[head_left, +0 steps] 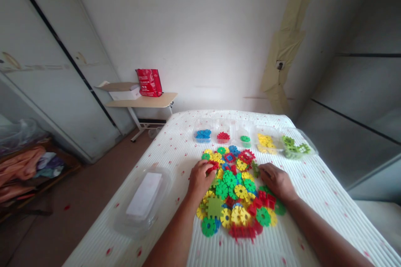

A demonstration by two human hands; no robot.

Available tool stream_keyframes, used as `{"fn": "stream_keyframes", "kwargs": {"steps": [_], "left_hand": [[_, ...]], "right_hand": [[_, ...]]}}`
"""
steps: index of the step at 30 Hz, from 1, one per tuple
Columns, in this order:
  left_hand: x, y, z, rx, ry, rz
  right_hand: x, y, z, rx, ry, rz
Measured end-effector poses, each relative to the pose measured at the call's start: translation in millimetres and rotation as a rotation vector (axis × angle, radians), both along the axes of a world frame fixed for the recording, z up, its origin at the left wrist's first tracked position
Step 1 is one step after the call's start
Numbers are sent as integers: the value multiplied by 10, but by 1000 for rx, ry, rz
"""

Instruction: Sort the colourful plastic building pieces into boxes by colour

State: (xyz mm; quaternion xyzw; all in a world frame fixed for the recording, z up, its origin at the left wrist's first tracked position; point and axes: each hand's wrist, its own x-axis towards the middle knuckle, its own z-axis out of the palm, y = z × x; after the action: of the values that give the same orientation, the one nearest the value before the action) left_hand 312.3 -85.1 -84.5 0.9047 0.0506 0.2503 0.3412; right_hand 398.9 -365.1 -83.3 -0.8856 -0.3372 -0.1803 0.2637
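A loose heap of plastic building pieces (230, 178) lies on the table, with toothed discs in green, yellow and blue among red and olive-green square pieces. At the heap's left edge, my left hand (199, 177) is closed with thumb and fingers on a red piece (213, 166). Across from it, my right hand (277, 180) has its fingers curled, the tips closed at an olive-green piece (255, 170) on the heap's right edge. Nearest me in the heap are a red comb-like piece (242, 231) and a green disc (208, 226).
Behind the heap stand clear containers with blue pieces (203, 134), red pieces (223, 137), green pieces (245, 138), yellow pieces (265, 142) and light-green pieces (294, 145). A clear plastic container (120, 221) with a white paper lies left. A side table (159, 101) holds a red bag (149, 83).
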Motion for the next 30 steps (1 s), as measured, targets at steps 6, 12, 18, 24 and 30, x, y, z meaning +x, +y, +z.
{"fn": "stream_keyframes", "kwargs": {"steps": [6, 12, 18, 24, 30], "left_hand": [[-50, 49, 25, -145, -101, 34], [-117, 20, 115, -238, -152, -11], [-185, -17, 146, -205, -87, -57], [-204, -40, 132, -236, -75, -136], [-217, -95, 120, -304, 15, -276]], "right_hand": [[11, 9, 60, 50, 32, -19], [140, 245, 217, -36, 94, -119], [208, 628, 299, -242, 217, -221], [193, 690, 305, 19, 283, -51], [-101, 810, 482, 156, 518, 417]]}}
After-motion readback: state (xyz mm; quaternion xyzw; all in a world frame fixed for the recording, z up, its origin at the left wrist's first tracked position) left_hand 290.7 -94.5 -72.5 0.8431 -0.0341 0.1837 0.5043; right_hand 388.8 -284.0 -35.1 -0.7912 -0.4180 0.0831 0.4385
